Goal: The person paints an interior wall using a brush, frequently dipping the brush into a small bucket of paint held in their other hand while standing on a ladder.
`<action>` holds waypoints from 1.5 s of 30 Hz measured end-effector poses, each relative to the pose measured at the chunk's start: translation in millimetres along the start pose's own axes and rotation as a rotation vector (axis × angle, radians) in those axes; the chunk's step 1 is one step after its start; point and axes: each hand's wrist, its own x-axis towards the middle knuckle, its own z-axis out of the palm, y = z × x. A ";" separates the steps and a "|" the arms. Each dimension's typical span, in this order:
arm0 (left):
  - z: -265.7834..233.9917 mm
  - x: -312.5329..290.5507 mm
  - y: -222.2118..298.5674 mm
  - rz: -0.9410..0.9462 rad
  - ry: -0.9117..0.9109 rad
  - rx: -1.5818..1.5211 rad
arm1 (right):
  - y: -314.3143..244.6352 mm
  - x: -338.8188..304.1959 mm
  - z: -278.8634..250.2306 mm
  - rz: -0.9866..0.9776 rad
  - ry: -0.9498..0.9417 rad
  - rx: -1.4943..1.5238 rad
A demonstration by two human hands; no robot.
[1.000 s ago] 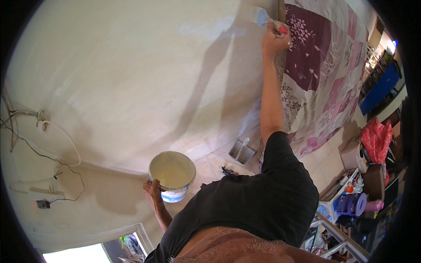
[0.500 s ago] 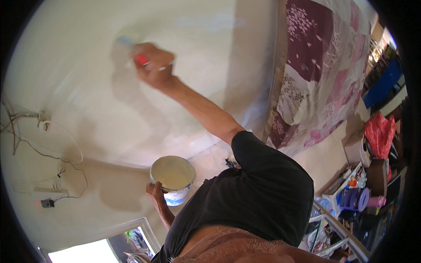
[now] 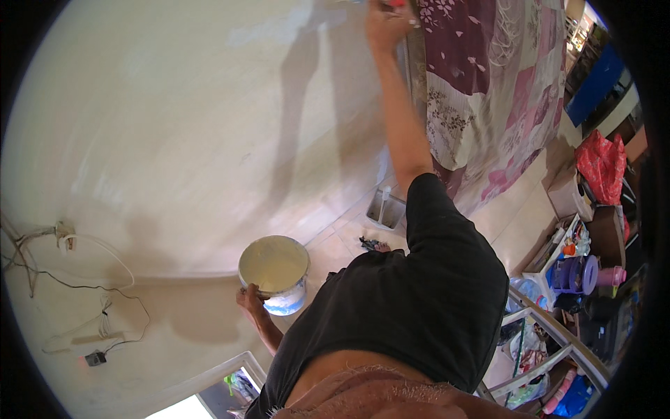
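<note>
My left hand (image 3: 251,299) is closed on the near left rim of a white and blue bucket (image 3: 285,302). Pale cream paint or a similar liquid lies inside it. High at the top edge, my right hand (image 3: 388,29) is wrapped round a red-handled tool (image 3: 396,3). Its working end is mostly cut off by the picture's edge, so I cannot tell whether it is a brush or a scraper. This hand is beside the pale wall (image 3: 209,105), close to where a patterned curtain (image 3: 460,77) hangs. Whitish patches mark the wall.
On the floor by the wall stands a grey tray (image 3: 393,214) with a white-handled tool in it. Loose cables and a power strip (image 3: 98,342) are at the left. To the right are a metal frame (image 3: 551,370), a red bag (image 3: 600,166) and mixed household items.
My right hand has swung up and right across the wall to the curtain's edge, carrying the red-handled tool. The floor tray has come into sight. My left hand still grips the bucket.
</note>
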 end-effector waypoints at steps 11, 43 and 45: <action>6.5 -10.3 1.8 0.038 0.078 0.031 | -101.3 -109.8 44.9 -0.366 -0.153 0.078; 24.4 -19.7 25.0 0.065 0.054 0.120 | -145.4 -148.9 49.5 -0.400 -0.301 0.251; 20.2 -13.0 19.8 0.021 -0.029 0.039 | -178.2 -181.7 48.5 -0.366 -0.427 0.359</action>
